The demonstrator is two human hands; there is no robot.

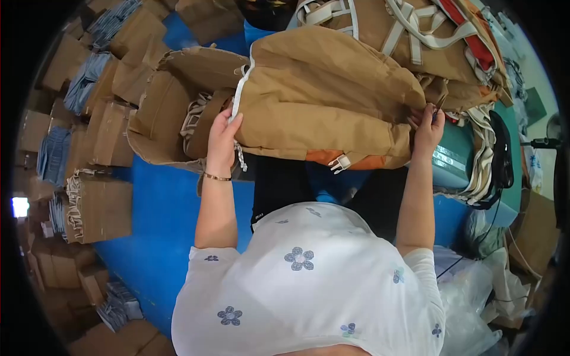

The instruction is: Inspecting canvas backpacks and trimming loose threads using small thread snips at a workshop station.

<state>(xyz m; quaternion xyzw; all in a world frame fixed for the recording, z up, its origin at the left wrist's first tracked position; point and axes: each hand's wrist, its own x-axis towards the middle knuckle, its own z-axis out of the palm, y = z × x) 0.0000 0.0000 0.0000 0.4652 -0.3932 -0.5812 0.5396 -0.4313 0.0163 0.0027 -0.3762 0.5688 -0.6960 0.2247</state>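
Observation:
A tan fabric bag [326, 98] with an orange patch [373, 161], a white buckle [339, 163] and white edge tape [242, 86] is held stretched out above my lap. My left hand [222, 137] grips its left edge at the tape, thumb on top, with a short cord hanging below. My right hand [426, 132] is closed on the bag's right side, with a small dark item at its fingertips that I cannot make out.
An open carton [151, 118] with straps inside stands at left, beside stacked boxes [107, 207] and grey-blue bundles. More tan bags [386, 15] with straps lie behind. At right are a green machine [454, 163], straps and plastic bags [463, 296]. The floor is blue [154, 202].

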